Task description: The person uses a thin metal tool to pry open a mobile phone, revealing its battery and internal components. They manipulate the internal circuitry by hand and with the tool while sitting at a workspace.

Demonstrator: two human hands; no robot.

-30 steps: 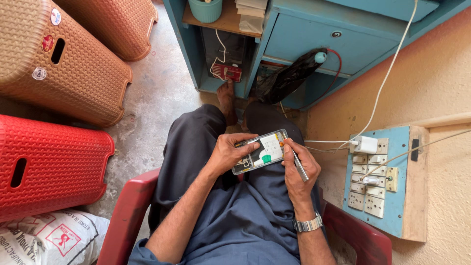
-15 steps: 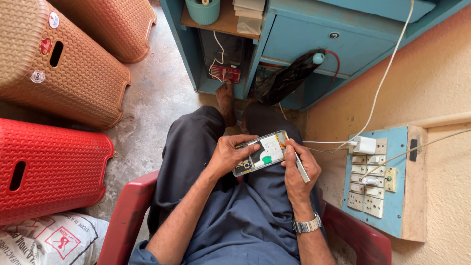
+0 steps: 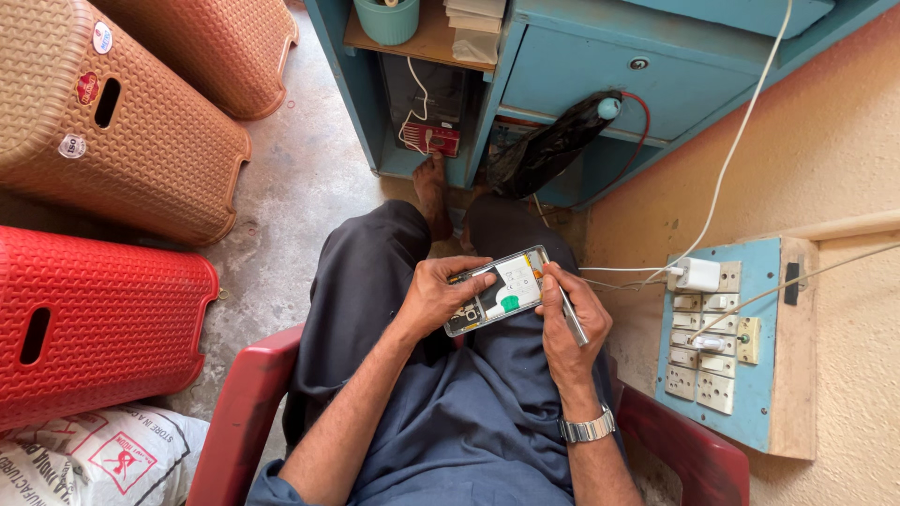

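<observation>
View from above of a person seated in a red plastic chair (image 3: 246,403) on a grey concrete floor (image 3: 300,201), in dark blue clothing, knees pointing away from the camera. Ahead of the knees stands a blue wooden desk (image 3: 581,70) with an open shelf and a closed drawer; a black bag (image 3: 548,150) hangs from its front. The wall to the right of the hands is pale orange, and on it is a blue switchboard (image 3: 750,347) with white sockets and a white charger (image 3: 697,275) plugged in, its cable running up the wall. To the left of the hands lie a red woven plastic basket (image 3: 94,328) and two brown ones (image 3: 131,122) on their sides, with a printed white sack (image 3: 94,459) below them.

Over the lap, the left hand (image 3: 436,300) grips an opened phone (image 3: 497,290), its back cover off and inner parts showing; the fingers curl closed around its left end, thumb lying along the top edge. The right hand (image 3: 567,323), with a metal wristwatch (image 3: 588,429) on the wrist, is closed around a slim metal tool (image 3: 570,314), held pen-like. Its fingertips rest against the phone's right edge, and the tool's tip meets the phone there.
</observation>
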